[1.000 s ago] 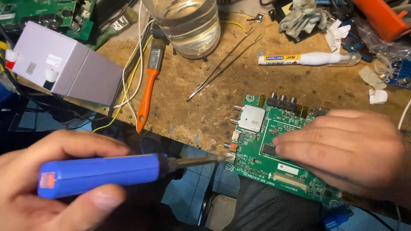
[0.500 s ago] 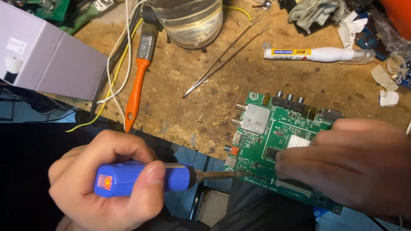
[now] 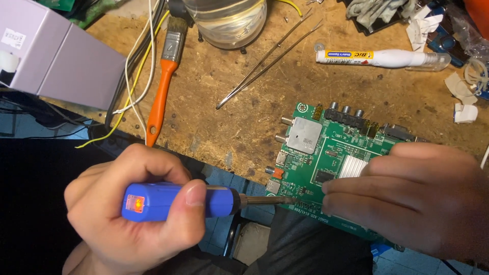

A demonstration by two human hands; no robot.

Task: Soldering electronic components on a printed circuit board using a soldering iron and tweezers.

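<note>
Our left hand (image 3: 127,214) is fisted around the blue soldering iron (image 3: 178,201), tip at the lower-left edge of the green circuit board (image 3: 326,168). Right hand (image 3: 412,198) lies flat on the board, gripping nothing, pinning it over the bench edge (image 3: 229,127). We'd keep the tip steady on 1 joint, fingers clear.

1. The blue soldering iron (image 3: 178,201) lies level in the left hand (image 3: 132,214), an orange light glowing on its handle, its metal tip touching the board's left edge.
2. The green circuit board (image 3: 326,163) overhangs the workbench edge, half covered by the right hand (image 3: 412,198).
</note>
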